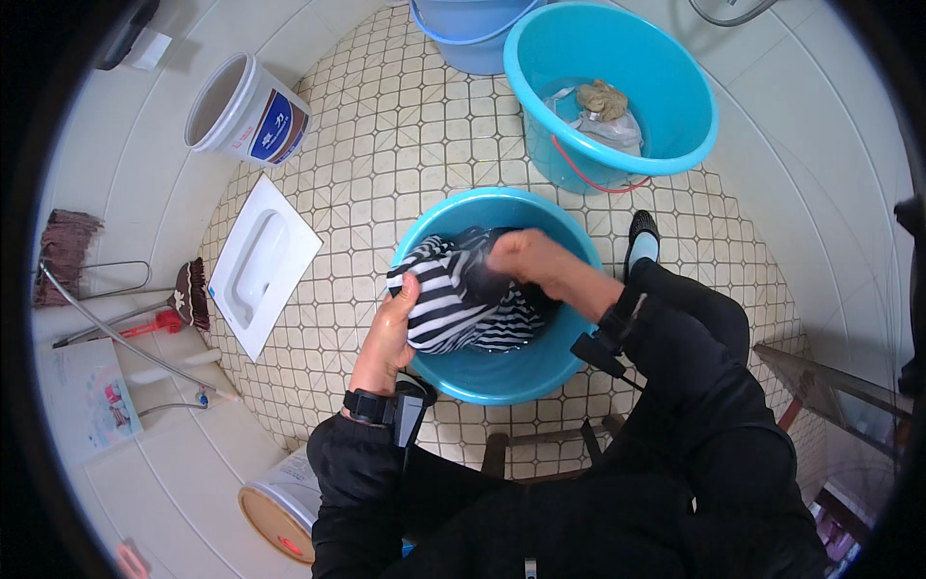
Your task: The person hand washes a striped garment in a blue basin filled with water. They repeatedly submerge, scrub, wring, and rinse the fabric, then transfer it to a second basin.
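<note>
A black-and-white striped garment lies bunched in a blue plastic basin in front of me, some of its folds down inside. My left hand grips the garment's left edge, thumb on top of the stripes, and lifts that side to the rim. Over the middle of the basin, my right hand is curled and closed on a dark, wet-looking part of the same cloth; motion blurs its fingers. Dark cloth also shows beneath the right wrist, partly hidden by it.
A large turquoise bucket holding cloths stands far right, beside a blue bucket. At the left are a white pail, squat toilet, brushes and a hose. A lidded tub sits near my left arm. Tiled floor surrounds the basin.
</note>
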Demonstrator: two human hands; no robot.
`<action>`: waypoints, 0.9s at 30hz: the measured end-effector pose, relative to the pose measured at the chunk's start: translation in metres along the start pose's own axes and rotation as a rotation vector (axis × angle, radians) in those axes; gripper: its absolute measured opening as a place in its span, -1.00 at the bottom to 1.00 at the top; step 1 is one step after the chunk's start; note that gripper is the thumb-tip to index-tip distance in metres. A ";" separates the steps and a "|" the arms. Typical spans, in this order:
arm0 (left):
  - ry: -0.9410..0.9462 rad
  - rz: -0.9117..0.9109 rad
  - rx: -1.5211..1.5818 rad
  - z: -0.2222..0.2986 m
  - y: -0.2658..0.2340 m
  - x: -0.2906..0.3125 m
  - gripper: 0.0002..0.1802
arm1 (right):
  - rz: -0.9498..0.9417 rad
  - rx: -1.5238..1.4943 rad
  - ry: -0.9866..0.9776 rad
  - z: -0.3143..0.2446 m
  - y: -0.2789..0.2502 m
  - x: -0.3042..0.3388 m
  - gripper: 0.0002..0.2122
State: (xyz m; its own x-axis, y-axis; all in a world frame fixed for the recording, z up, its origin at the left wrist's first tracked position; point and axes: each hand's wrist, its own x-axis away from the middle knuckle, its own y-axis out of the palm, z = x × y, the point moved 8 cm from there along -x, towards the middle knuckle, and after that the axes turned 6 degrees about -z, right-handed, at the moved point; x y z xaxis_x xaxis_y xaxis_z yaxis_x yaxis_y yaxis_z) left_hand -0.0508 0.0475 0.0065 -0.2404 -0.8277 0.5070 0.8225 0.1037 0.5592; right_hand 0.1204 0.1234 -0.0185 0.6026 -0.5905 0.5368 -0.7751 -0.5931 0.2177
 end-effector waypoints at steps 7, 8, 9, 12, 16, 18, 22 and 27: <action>-0.074 0.258 -0.113 -0.007 -0.017 -0.003 -0.37 | -0.223 -0.645 -0.433 -0.086 -0.018 0.043 -0.85; -0.074 0.308 -0.138 -0.010 -0.020 -0.004 -0.38 | -0.262 -0.660 -0.452 -0.094 -0.018 0.049 -0.85; -0.097 0.332 -0.119 -0.014 -0.022 -0.006 -0.39 | -0.302 -0.674 -0.471 -0.103 -0.018 0.053 -0.85; -0.052 0.403 -0.166 -0.016 -0.033 -0.012 -0.37 | -0.193 -0.390 -0.420 -0.112 -0.024 0.058 -0.84; -0.138 0.421 -0.449 -0.024 -0.044 -0.016 -0.38 | -0.105 -0.228 -0.392 -0.110 -0.028 0.064 -0.85; -0.225 0.426 -0.960 -0.018 -0.043 -0.015 -0.34 | -0.089 -0.283 -0.353 -0.102 -0.026 0.062 -0.86; -0.022 0.338 -1.455 0.003 -0.010 -0.012 -0.48 | -0.245 -0.352 -0.310 -0.085 0.001 0.052 -0.85; 0.158 0.057 -0.707 0.005 0.025 -0.014 -0.76 | -0.183 -0.187 -0.304 -0.072 0.029 0.043 -0.83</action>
State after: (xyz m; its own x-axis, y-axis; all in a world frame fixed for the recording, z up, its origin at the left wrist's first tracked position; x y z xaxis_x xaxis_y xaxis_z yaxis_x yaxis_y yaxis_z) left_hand -0.0291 0.0646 0.0168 -0.1535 -0.9072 0.3917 0.9810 -0.1877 -0.0502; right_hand 0.1100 0.1202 0.0696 0.7408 -0.6362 0.2155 -0.6541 -0.6103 0.4468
